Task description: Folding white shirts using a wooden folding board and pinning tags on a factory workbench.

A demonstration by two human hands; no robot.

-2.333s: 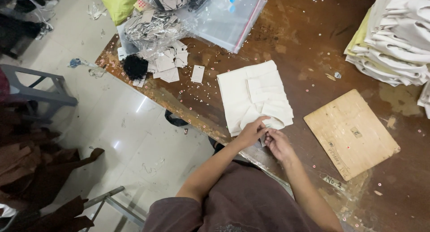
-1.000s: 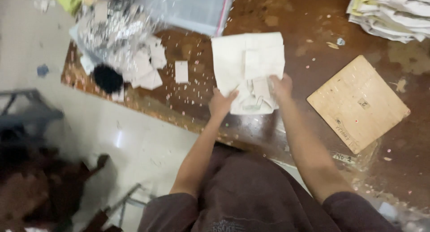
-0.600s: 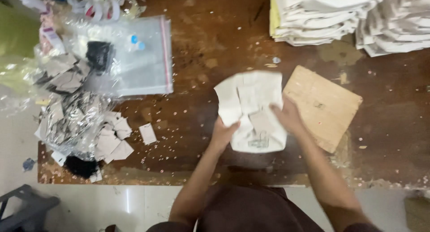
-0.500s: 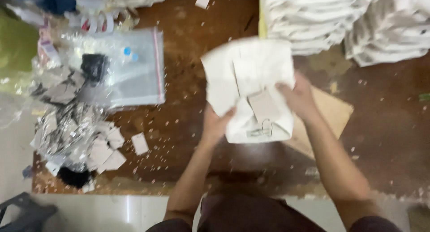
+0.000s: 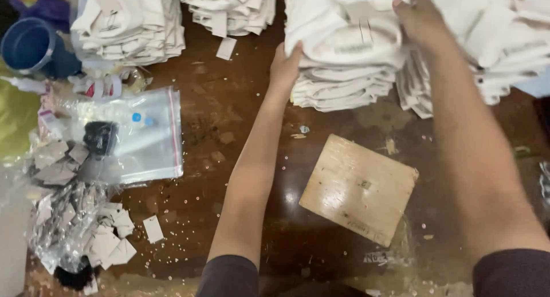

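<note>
Fingers of both hands press on a folded white garment (image 5: 344, 30) that lies on top of a stack of folded white cloth (image 5: 338, 88) at the far side of the brown table (image 5: 229, 136). Nearest the viewer, a square wooden board (image 5: 360, 188) lies flat on the table between the two forearms. To its left, small paper tags (image 5: 112, 245) and a clear zip bag (image 5: 146, 139) lie among scattered crumbs. Farther out, the left hand (image 5: 285, 68) grips the garment's left edge, fingers together and curled against the cloth. The right hand (image 5: 421, 22) rests on the garment's right side, fingers flat and close together. Beyond, more white stacks (image 5: 229, 8) line the far edge, with a dark blue cup (image 5: 28, 45) at far left.
</note>
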